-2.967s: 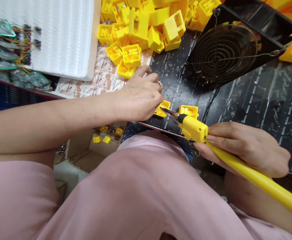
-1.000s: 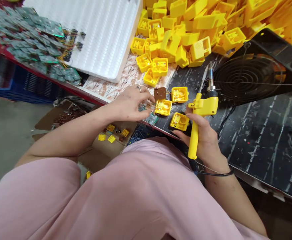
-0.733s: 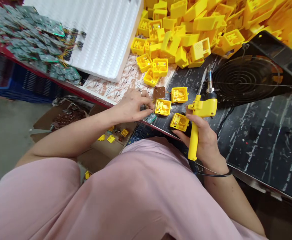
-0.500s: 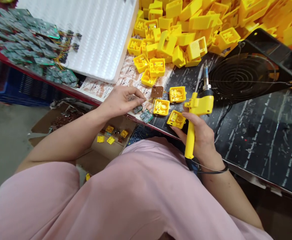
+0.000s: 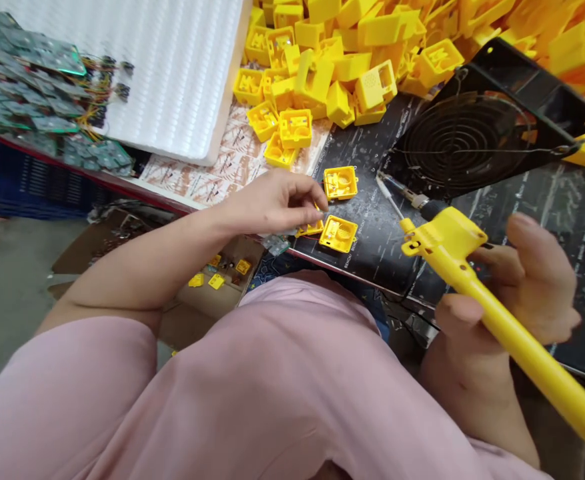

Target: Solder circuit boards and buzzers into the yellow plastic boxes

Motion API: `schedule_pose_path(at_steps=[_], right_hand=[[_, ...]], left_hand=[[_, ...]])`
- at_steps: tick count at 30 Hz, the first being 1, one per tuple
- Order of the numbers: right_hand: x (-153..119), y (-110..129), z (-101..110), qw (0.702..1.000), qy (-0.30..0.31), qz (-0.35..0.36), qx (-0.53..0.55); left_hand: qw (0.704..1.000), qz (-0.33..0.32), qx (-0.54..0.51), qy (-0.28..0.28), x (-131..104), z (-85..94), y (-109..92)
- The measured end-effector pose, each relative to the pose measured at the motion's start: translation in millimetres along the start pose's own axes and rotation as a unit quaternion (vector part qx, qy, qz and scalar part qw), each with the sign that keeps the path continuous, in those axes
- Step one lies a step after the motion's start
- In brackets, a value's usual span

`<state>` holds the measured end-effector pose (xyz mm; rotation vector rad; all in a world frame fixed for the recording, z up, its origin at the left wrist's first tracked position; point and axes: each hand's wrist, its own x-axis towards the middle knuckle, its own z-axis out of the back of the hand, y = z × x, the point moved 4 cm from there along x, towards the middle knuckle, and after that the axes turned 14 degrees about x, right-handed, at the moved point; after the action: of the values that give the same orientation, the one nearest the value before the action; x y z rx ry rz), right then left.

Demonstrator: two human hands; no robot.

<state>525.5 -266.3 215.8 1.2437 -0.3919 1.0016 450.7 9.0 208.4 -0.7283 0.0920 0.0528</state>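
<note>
My left hand point(image 5: 285, 203) is closed, thumb and fingertips together on a small yellow plastic case point(image 5: 311, 229) at the table's front edge; the hand hides most of it. Just below that hand lies a green circuit board point(image 5: 275, 245). Two more open yellow cases rest nearby: one front case point(image 5: 339, 234) and one farther back case point(image 5: 341, 183). My right hand point(image 5: 527, 287), slightly blurred, holds a yellow soldering gun point(image 5: 452, 243) off to the right. Its metal tip points up and left over the black table, apart from the cases.
A heap of yellow cases point(image 5: 317, 77) covers the back. A black fan point(image 5: 467, 140) stands at the back right. At the left are a white foam sheet point(image 5: 167, 73) and a pile of wired circuit boards point(image 5: 27, 80). A cardboard box point(image 5: 192, 307) is below the table edge.
My right hand has moved right with the soldering gun, away from the front case. My left hand has shifted right, from the loose boards onto a yellow case.
</note>
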Motion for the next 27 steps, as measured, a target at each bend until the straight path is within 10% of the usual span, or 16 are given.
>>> schedule_pose_path(at_steps=[7, 27], right_hand=[[-9.2, -15.1, 17.5, 0.987, -0.137, -0.053, 0.059], [3.5, 21.1, -4.8, 0.970, 0.240, 0.024, 0.035]], left_hand=[[0.941, -0.022, 0.337, 0.028, 7.8, -7.4, -24.8], [0.908, 0.019, 0.403, 0.108, 31.9, -13.2, -32.5]])
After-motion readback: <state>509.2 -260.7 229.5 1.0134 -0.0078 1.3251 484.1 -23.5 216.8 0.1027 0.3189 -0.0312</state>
